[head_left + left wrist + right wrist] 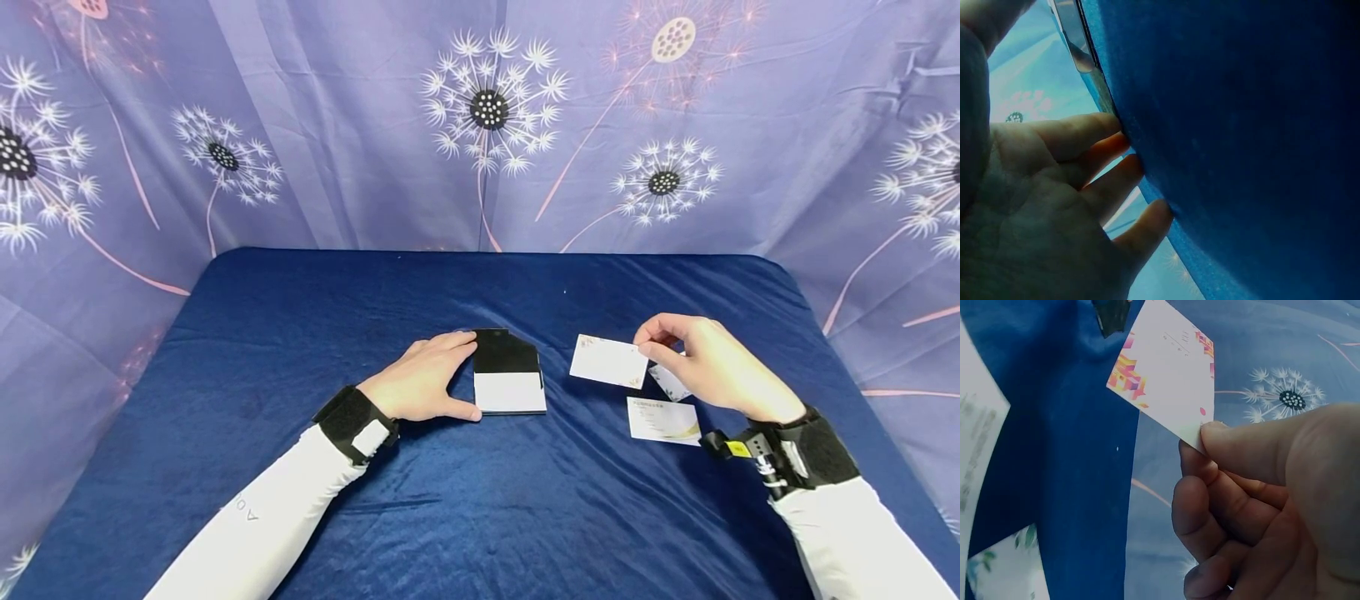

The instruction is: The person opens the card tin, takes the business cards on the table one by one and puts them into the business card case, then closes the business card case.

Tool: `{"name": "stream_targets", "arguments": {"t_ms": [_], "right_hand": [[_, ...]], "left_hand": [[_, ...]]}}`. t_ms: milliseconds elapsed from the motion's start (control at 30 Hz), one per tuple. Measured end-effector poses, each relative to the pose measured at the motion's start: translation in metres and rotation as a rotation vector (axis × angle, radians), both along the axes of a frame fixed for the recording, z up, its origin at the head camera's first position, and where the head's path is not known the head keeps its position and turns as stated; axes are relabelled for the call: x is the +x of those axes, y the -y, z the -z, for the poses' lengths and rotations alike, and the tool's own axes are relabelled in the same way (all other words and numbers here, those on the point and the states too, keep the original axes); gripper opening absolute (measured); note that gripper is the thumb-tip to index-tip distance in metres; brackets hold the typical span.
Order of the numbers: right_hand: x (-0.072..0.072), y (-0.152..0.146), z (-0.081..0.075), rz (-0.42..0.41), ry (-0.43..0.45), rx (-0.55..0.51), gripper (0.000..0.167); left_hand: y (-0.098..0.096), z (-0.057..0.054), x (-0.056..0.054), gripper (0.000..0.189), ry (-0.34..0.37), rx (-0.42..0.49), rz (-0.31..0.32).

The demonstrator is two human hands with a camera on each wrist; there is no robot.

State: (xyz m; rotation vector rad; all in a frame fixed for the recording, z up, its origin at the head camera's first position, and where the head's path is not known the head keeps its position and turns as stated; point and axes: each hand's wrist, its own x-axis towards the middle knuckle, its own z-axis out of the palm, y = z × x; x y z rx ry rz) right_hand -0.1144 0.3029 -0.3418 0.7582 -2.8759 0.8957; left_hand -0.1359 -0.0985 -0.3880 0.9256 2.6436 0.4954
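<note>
A black card case (506,352) lies open on the table, with white cards (510,392) in its lower half. My left hand (420,379) rests at the case's left side, thumb by the lower corner and fingertips by the upper one. Those fingers look nearly straight in the left wrist view, where a shiny edge of the case (1074,37) shows. With thumb and index finger my right hand (701,362) pinches a business card (607,362) by its corner. This card (1172,369) has pink and orange blocks printed at its corners.
Below the right hand lies a white card (663,420) with printed text and a gold curve. A leaf-patterned card (670,383) is partly hidden under that hand. Blue cloth (480,500) covers the table, and a dandelion-print curtain (360,125) hangs behind.
</note>
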Motion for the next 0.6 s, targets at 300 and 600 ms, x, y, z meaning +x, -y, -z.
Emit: {"name": "stream_targets", "arguments": {"t_ms": [300, 600], "right_hand": [[-0.015, 0.022, -0.002, -0.02, -0.011, -0.032, 0.007], [-0.032, 0.043, 0.001, -0.04, -0.004, -0.046, 0.01]], "left_hand": [[0.0, 0.001, 0.0, 0.105, -0.004, 0.0, 0.0], [0.0, 0.0, 0.0, 0.105, -0.005, -0.007, 0.002]]}}
